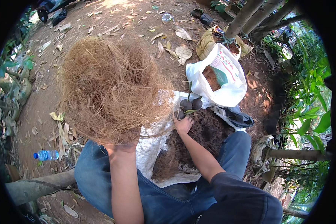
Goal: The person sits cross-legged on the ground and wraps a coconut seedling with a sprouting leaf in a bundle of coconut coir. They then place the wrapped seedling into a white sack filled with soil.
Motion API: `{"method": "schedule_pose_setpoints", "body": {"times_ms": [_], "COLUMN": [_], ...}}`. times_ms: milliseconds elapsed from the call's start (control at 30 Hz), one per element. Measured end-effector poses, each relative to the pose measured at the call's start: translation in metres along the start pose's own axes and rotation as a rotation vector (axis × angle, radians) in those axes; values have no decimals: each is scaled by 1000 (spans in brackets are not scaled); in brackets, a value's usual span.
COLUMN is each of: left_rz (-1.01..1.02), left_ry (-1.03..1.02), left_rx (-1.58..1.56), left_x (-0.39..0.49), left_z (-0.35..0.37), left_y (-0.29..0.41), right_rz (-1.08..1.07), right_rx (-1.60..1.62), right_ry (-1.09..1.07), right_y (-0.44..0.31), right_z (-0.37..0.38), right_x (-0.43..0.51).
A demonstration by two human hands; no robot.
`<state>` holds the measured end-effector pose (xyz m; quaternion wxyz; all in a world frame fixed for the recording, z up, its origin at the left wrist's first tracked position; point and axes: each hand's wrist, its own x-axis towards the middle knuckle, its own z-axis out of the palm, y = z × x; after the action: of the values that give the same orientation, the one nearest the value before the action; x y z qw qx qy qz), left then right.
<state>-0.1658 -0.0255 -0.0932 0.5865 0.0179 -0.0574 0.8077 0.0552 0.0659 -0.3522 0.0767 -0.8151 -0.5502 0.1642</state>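
A large tangled clump of brown coconut fibre [112, 89] rests on my left hand [123, 147], whose fingers are mostly hidden under it. My right hand [184, 125] reaches to the edge of a dark heap of fibrous matter [210, 131] on a white woven sheet [149, 145]. Its fingertips are at a small dark round ball [179, 114]; whether they grip it cannot be told. More dark balls [185, 105] lie just beyond, with green shoots and a leaf among them.
An upright white sack [232, 93] with brown material inside stands beyond the balls. Black plastic [239, 117] lies right of the heap. A water bottle [46, 155] lies on the leaf-strewn soil at left. Trunks [245, 18] and green plants [310, 112] border the right.
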Motion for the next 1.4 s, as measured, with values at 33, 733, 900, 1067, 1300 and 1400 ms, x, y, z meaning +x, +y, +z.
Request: {"method": "schedule_pose_setpoints", "body": {"times_ms": [33, 733, 900, 1067, 1300, 1400], "left_rz": [-17, -82, -77, -234, -349, -338], "left_ry": [-77, -102, 13, 27, 12, 62], "left_rx": [33, 7, 132, 90, 202, 145], "left_x": [1, 21, 11, 10, 11, 13], "left_z": [-1, 30, 59, 69, 58, 49], "left_y": [1, -47, -76, -108, -147, -158], "right_rz": [12, -358, -535, -834, -1110, -985], "right_rx": [17, 812, 859, 870, 471, 393], "right_ry": [16, -91, 67, 110, 77, -2], "right_y": [-4, -49, -80, -89, -84, -78], "right_z": [2, -190, -327, -422, -410, -385], "right_x": [-4, -2, -13, -50, -75, -80]}}
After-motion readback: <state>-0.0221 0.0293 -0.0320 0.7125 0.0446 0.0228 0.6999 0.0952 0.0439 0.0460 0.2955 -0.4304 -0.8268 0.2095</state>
